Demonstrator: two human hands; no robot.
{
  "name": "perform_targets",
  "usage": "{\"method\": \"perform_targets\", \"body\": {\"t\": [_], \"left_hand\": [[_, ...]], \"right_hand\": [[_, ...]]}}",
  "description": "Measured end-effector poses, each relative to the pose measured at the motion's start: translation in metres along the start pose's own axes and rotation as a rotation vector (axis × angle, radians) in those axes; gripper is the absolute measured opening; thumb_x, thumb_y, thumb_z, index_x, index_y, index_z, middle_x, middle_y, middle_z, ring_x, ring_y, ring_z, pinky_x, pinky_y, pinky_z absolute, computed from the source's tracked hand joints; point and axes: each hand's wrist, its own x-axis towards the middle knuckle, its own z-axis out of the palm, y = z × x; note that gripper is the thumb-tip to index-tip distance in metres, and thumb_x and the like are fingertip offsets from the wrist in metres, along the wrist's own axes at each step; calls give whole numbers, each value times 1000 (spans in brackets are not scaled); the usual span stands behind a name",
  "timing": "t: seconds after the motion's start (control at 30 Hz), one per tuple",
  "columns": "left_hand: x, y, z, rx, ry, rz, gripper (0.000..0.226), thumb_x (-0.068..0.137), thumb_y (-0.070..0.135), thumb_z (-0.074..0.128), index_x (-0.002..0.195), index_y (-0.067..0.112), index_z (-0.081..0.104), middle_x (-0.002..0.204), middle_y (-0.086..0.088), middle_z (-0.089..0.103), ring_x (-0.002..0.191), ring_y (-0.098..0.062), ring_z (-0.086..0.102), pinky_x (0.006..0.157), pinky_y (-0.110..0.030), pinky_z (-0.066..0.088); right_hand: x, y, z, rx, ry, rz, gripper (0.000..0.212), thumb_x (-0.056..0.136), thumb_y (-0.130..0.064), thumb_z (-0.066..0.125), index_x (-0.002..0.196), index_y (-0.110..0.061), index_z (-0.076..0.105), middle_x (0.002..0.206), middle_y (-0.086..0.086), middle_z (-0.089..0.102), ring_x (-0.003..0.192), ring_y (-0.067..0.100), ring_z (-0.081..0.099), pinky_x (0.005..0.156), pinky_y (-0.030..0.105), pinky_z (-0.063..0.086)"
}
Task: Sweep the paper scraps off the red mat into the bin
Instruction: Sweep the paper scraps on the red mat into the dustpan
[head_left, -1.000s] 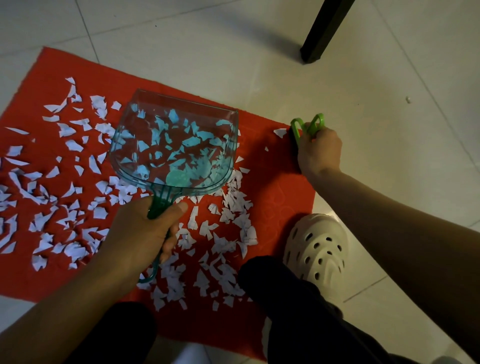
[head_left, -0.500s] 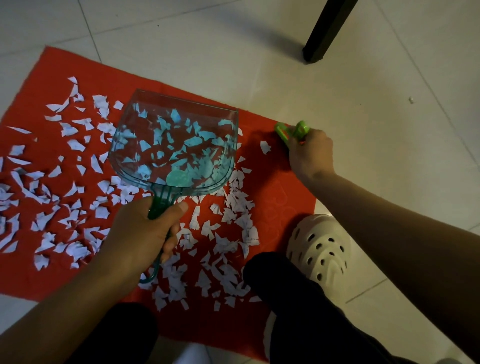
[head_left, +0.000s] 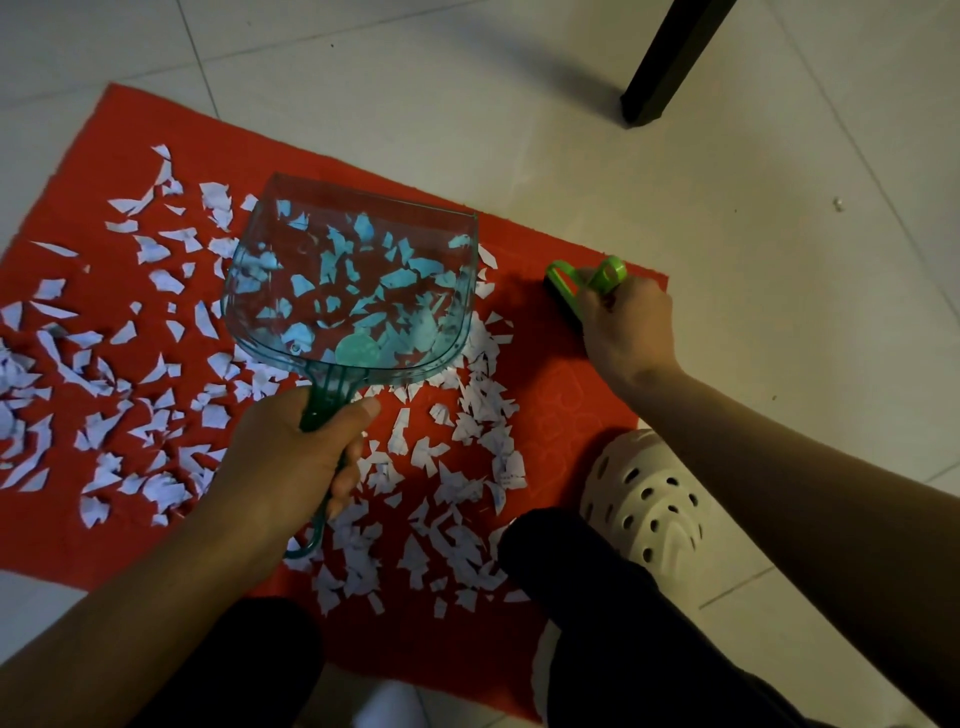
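A red mat (head_left: 561, 400) lies on the tiled floor, strewn with several white paper scraps (head_left: 467, 467) over its left and middle. My left hand (head_left: 291, 457) grips the green handle of a clear teal dustpan (head_left: 353, 291), which is held tilted above the mat; scraps show through it. My right hand (head_left: 623, 327) grips a small brush with a green looped handle (head_left: 587, 278) near the mat's right far edge; its bristles are mostly hidden. No bin is in view.
A black furniture leg (head_left: 660, 67) stands on the floor at the upper right. My white perforated clog (head_left: 644, 499) sits at the mat's right edge, and dark trouser legs (head_left: 597, 623) fill the bottom. Pale floor tiles (head_left: 779, 208) surround the mat.
My right hand swept the brush left across the mat's right part, then drew back to the right. A scrap by the brush is gone from its spot. The dustpan stayed put.
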Motion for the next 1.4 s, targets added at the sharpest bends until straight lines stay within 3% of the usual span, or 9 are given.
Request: {"method": "perform_targets", "body": {"t": [0.13, 0.23, 0.4, 0.57, 0.67, 0.77, 1.07, 1.23, 1.4], "left_hand": [[0, 1, 0, -1, 7, 0, 38, 94, 32, 59, 69, 3, 54, 42, -1, 49, 35, -15, 44, 37, -21, 42], [0, 1, -1, 2, 20, 0, 38, 94, 32, 60, 68, 4, 53, 42, -1, 50, 35, -16, 44, 37, -21, 42], [0, 0, -3, -17, 30, -8, 37, 94, 31, 60, 68, 5, 53, 41, 0, 48, 35, -15, 43, 37, -23, 41], [2, -1, -3, -35, 33, -14, 36, 94, 30, 61, 69, 5, 52, 41, 1, 48, 35, -16, 43, 37, -23, 41], [2, 0, -4, -35, 36, -11, 37, 94, 31, 60, 70, 4, 52, 41, 0, 48, 35, -16, 42, 37, -22, 41], [1, 0, -4, -28, 41, 1, 38, 94, 31, 60, 71, 2, 52, 41, -1, 47, 34, -16, 42, 36, -21, 41], [1, -1, -5, -23, 43, -4, 38, 94, 31, 60, 71, 2, 53, 41, -1, 48, 34, -16, 43, 37, -22, 42], [1, 1, -5, -42, 42, -14, 36, 94, 31, 60, 73, 2, 53, 41, 0, 48, 33, -14, 42, 36, -22, 42], [0, 1, -6, -63, 44, -18, 35, 93, 30, 60, 75, 2, 52, 41, 1, 47, 33, -14, 42, 35, -21, 41]], "right_hand": [[-21, -8, 12, 18, -167, -141, 28, 96, -21, 50, 105, -2, 69, 73, 12, 66, 48, 13, 49, 44, 27, 38], [-26, -13, 11, 95, -147, -179, 29, 95, -16, 47, 113, -8, 68, 79, 9, 69, 44, 5, 46, 40, 15, 34], [-13, -9, 5, 10, -37, -116, 29, 93, -19, 49, 104, -2, 69, 78, 15, 67, 63, 30, 60, 58, 45, 50], [-22, -11, 17, -23, -143, -152, 25, 96, -22, 51, 97, -5, 69, 74, 10, 67, 56, 24, 58, 51, 37, 44], [-34, -16, 25, 43, -240, -180, 29, 95, -19, 48, 100, 4, 66, 76, 21, 67, 52, 28, 55, 46, 40, 46], [-35, -18, 23, 122, -199, -171, 29, 94, -17, 47, 100, 4, 67, 75, 24, 67, 46, 24, 46, 40, 35, 37], [-34, -8, 13, 44, -117, -106, 28, 97, -21, 49, 104, 1, 65, 78, 16, 66, 67, 35, 61, 56, 46, 48], [-50, -20, 21, 137, -275, -180, 26, 97, -15, 47, 110, -4, 67, 84, 17, 70, 45, 18, 48, 39, 26, 40], [-41, -19, 13, 109, -120, -196, 26, 96, -18, 47, 106, -4, 67, 79, 13, 68, 61, 30, 60, 51, 38, 46]]}}
